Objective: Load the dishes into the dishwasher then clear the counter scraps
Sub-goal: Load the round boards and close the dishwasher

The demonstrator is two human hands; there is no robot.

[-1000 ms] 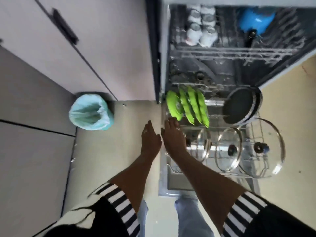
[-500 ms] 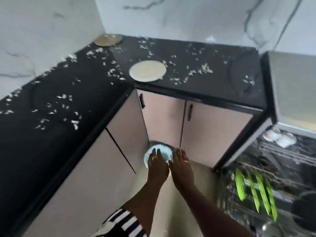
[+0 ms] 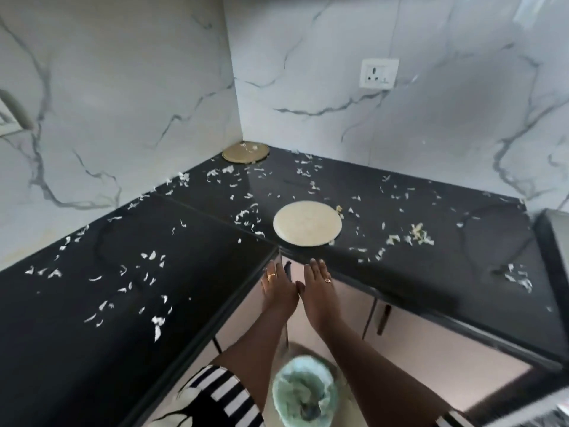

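**Hands empty at the counter corner, scraps spread over the top**

Status: both hands free, nothing held. Left hand (image 3: 278,292) and right hand (image 3: 318,292) are side by side, palms down, fingers straight and slightly spread, grip wide. A ring on each. They hang in front of the inner corner of the black L-shaped counter (image 3: 200,272). My right fingertips (image 3: 317,266) are up at its front edge; can't tell if they touch it. Thumbs are just beside each other; contact or gap, can't tell.

Scraps (image 3: 152,255): small white shreds scattered over both legs of the counter. Thin spread on the left leg, denser toward the back corner. A bigger yellowish clump (image 3: 420,234) sits on the right leg, right of the plate. A few more lie near the far right end.

Round cream plate (image 3: 307,223) lies flat on the counter near the inner corner, close to the front edge, just beyond my fingertips. Scraps on both sides of it. A gold disc (image 3: 244,152) lies flat in the back corner by the marble wall (image 3: 123,87), with a few shreds on top of it.

Below: bin (image 3: 303,392) with a pale green liner stands on the floor under my forearms, in front of the cabinet doors (image 3: 431,343) with dark handles. It's blurred, contents unclear. Striped sleeve (image 3: 221,392) at bottom left. Wall socket (image 3: 379,73) above the right leg. Grey appliance edge (image 3: 554,241) at the far right, next to the counter end.
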